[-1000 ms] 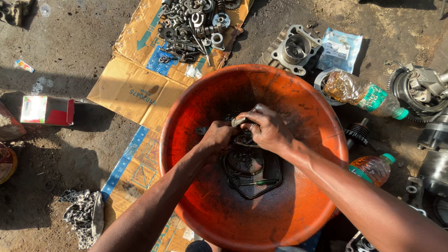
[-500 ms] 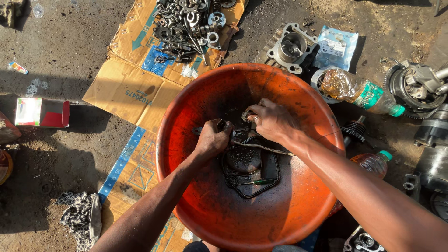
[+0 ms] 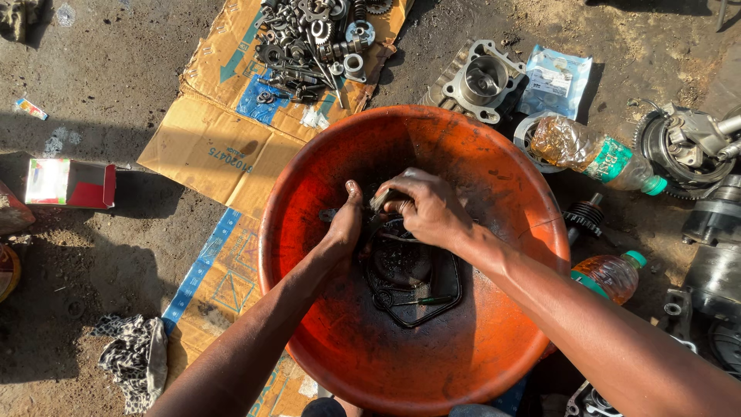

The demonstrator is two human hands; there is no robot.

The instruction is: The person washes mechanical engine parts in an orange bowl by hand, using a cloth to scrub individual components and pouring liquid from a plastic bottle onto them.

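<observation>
A big orange plastic basin (image 3: 494, 154) stands on the ground, and both my hands are inside it. At its bottom lies a dark, oily engine cover (image 3: 409, 274) with a thin black gasket looped round it. My left hand (image 3: 345, 226) grips the cover's upper left edge, thumb up. My right hand (image 3: 426, 207) is closed over a small metal part (image 3: 382, 199) at the cover's top edge. What lies under the fingers is hidden.
Flattened cardboard (image 3: 224, 147) behind the basin carries several gears and bolts (image 3: 316, 38). An engine cylinder block (image 3: 480, 79), a plastic packet (image 3: 556, 77), two bottles of amber liquid (image 3: 587, 148) (image 3: 614, 276) and engine parts (image 3: 687, 147) lie right. A small box (image 3: 69, 184) and a rag (image 3: 135, 357) lie left.
The view has shifted slightly. My left hand slid a little right and down along the cover's edge. My right hand stayed closed at the cover's top.
</observation>
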